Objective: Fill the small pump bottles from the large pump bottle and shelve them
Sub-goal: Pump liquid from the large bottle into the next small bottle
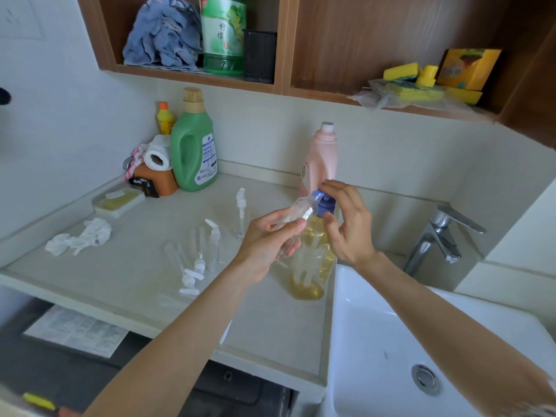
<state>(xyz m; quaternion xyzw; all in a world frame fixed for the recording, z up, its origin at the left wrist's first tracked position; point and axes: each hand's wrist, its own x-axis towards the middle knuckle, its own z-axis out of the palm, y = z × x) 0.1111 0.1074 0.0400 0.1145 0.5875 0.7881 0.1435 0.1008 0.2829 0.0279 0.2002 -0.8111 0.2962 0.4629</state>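
- Two hands work at the counter's (126,266) sink-side edge.
- Left hand (267,242) grips a small clear bottle (296,213), tilted.
- Right hand (349,224) curls around the large pump bottle's (310,260) blue pump (325,203).

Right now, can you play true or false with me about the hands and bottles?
1. The left hand holds a small clear bottle. True.
2. The big pump bottle holds blue liquid. False: it is yellow.
3. The right hand is on the tap. False: it is at the big bottle's blue pump.
4. A green jug stands on the counter. True.
5. The pink bottle lies in the sink. False: it stands upright behind the big bottle.
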